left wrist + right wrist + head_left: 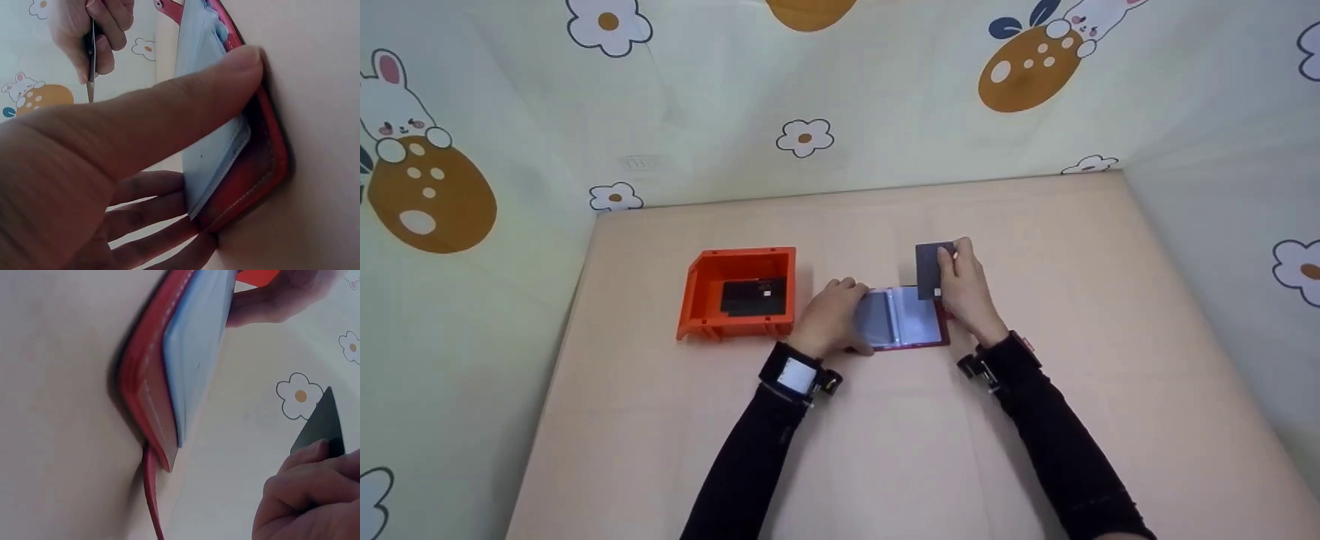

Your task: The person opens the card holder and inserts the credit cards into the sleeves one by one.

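The card holder (904,322) has a red cover and pale blue-grey clear pockets inside. The card (930,270) is dark grey with a small white mark. The bin (739,292) is orange and has black cards (754,296) inside. The surface (885,435) is light beige. The backdrop (885,97) is pale cream, with white flowers, white rabbits and brown eggs. Both sleeves (1057,442) are black.

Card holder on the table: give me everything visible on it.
The card holder lies open and flat on the table, right of the orange bin. Red leather-like cover with pale stitching, a thin red strap at one edge, clear bluish plastic sleeves inside. The left hand presses its left side down, thumb on the sleeves.
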`<action>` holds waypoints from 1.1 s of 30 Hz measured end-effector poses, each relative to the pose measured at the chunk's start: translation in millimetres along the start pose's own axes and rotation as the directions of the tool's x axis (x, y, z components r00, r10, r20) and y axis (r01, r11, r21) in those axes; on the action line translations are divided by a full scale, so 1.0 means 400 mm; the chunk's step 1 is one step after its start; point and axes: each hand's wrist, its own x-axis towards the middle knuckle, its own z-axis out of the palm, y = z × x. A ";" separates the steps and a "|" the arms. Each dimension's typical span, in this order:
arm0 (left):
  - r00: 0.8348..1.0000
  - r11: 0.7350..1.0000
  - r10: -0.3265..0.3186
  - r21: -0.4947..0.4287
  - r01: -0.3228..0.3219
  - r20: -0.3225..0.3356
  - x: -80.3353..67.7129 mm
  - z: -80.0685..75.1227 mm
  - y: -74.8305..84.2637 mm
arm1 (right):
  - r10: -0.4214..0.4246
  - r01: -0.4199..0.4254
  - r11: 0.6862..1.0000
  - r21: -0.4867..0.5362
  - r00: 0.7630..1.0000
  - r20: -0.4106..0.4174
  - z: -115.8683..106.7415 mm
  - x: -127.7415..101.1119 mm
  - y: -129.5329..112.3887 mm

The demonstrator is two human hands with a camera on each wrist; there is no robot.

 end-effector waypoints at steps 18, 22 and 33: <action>0.999 0.999 -0.034 -0.018 0.034 0.025 0.006 -0.002 -0.011 | 0.079 -0.089 0.996 0.004 0.907 0.414 0.033 -0.032 0.001; 0.999 1.000 -0.026 -0.017 0.026 0.021 0.008 -0.002 -0.013 | 0.072 -0.022 0.991 -0.136 0.924 0.376 0.034 -0.037 0.000; 1.000 1.000 -0.019 -0.023 0.019 0.010 0.006 -0.003 -0.014 | 0.113 -0.034 0.980 -0.196 0.907 0.405 0.041 -0.044 -0.007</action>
